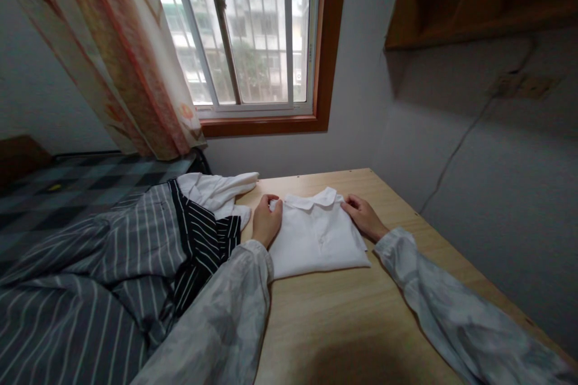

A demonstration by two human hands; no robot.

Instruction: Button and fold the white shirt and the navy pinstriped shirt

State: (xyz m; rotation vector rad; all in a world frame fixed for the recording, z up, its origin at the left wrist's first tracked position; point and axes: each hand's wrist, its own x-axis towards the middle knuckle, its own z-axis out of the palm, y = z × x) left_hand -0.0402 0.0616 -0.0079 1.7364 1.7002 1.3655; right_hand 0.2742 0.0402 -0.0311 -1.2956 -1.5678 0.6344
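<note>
A folded white polo shirt (316,237) lies collar-up on the light wooden table (361,325). My left hand (265,219) is curled on the shirt's left shoulder, fingers pinching the fabric near the collar. On the right shoulder rests my right hand (363,216), its fingers bent and gripping the cloth edge beside the collar. Both arms wear pale translucent sleeves.
A heap of clothes covers the table's left: a grey striped garment (90,277), a black striped one (203,240) and a white one (217,189). A window (253,30) with a patterned curtain (126,60) is ahead. A wall with a hanging cable (460,144) runs along the right.
</note>
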